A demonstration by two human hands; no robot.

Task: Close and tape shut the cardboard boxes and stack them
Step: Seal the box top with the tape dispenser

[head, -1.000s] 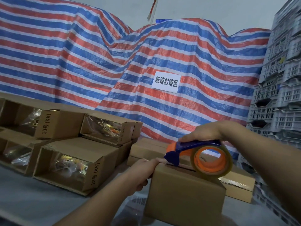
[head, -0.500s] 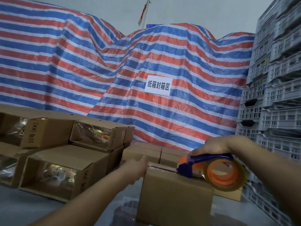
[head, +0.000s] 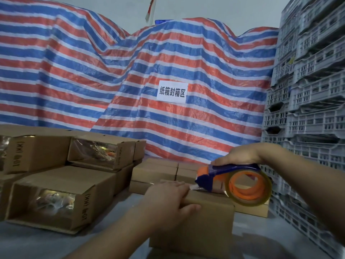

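Left hand (head: 168, 198) grips box (head: 201, 228) top edge; right hand (head: 236, 154) clasps tape dispenser (head: 233, 182) above it.

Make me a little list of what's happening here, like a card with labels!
Box being taped: closed cardboard box, in front
Left hand: holds the box's top left edge, thumb on the front
Right hand: grips the tape dispenser from above
Tape roll: orange core, hangs past the box's right side
Open boxes: stacked at left, shiny wrapped things inside
Closed boxes: behind
Background: striped tarp with a sign; grey crates at right
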